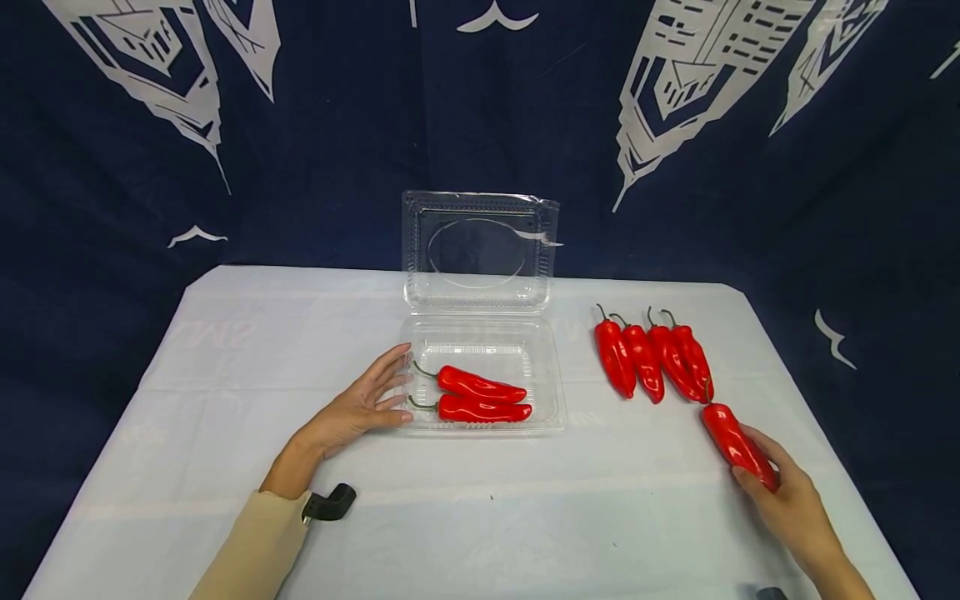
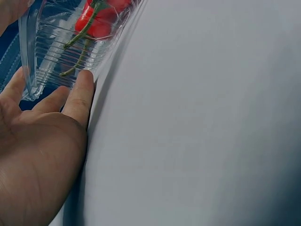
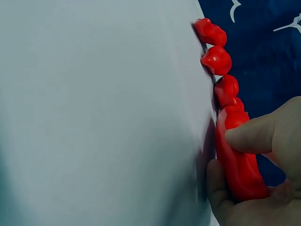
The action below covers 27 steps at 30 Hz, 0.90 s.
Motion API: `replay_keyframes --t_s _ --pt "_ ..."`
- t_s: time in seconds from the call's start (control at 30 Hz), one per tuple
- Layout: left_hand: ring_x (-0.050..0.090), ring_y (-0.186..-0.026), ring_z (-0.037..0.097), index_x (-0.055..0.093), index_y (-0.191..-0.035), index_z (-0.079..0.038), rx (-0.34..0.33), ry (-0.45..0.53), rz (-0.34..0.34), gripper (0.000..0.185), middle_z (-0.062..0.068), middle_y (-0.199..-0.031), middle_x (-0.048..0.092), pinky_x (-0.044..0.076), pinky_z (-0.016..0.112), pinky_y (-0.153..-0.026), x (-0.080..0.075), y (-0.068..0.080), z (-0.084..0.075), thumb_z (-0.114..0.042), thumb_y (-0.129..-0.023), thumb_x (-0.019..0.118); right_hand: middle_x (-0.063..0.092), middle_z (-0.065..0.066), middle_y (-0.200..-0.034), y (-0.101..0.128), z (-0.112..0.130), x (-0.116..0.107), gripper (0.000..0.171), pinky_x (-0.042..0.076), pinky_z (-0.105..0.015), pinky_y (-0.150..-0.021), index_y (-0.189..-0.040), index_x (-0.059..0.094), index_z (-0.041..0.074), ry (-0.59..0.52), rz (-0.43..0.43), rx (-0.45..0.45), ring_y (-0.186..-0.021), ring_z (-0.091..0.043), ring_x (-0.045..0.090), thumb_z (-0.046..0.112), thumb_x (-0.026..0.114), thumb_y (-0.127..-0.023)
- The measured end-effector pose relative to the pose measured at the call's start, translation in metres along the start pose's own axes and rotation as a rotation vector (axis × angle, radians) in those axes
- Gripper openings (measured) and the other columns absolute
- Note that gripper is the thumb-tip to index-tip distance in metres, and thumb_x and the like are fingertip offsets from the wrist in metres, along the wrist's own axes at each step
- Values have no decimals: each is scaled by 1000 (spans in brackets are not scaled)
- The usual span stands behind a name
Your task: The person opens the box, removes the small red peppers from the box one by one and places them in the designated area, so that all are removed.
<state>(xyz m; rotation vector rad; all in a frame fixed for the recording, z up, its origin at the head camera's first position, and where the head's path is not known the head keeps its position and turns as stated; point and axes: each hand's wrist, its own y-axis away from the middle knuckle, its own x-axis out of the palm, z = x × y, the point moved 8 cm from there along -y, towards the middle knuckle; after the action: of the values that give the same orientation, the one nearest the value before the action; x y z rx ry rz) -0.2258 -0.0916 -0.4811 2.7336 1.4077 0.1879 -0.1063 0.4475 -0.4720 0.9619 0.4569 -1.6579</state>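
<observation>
1. While a dark blue backdrop (image 1: 480,108) with white building prints hangs behind it, the desk (image 1: 225,400) under a white cloth carries everything else
2. At the desk's middle sits a clear clamshell box (image 1: 551,392), its lid (image 1: 480,250) standing open at 12 o'clock of the tray
3. Inside the tray, toward its 6 o'clock edge, two red peppers (image 1: 480,398) lie side by side, stems pointing to 9 o'clock
4. At 3 o'clock of the box, apart from it, a row of four red peppers (image 1: 652,360) lies on the cloth, stems toward 12 o'clock
5. At 9 o'clock of the tray the left hand (image 1: 352,412) rests on the cloth, its fingers (image 2: 82,92) straight, slightly apart and touching the tray wall
6. At 5 o'clock of the row, the right hand (image 1: 795,504) holds a fifth red pepper (image 1: 737,446), thumb and fingers (image 3: 249,134) clamped around its lower end, its top just beside the row's nearest pepper
</observation>
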Motion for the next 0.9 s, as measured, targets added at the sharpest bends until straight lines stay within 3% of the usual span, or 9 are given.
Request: replay_keyframes --t_s 0.3,0.9 --pt "14 -154 33 14 -161 -31 -1 7 -5 102 1 -169 5 19 52 -125 -1 -1 0 -8 -85 79 31 -39 -148 0 2 0 67 35 -78 -100 -158 25 6 35 -35 -35 -128 -56 32 10 58 -99" --pt "15 -154 32 14 -161 -31 0 12 -5 103 1 -169 5 19 52 -125 0 -1 1 -7 -85 79 40 -40 -138 -3 4 -3 62 42 -74 -98 -149 36 -6 174 -71 29 -118 -53 42 16 63 -98"
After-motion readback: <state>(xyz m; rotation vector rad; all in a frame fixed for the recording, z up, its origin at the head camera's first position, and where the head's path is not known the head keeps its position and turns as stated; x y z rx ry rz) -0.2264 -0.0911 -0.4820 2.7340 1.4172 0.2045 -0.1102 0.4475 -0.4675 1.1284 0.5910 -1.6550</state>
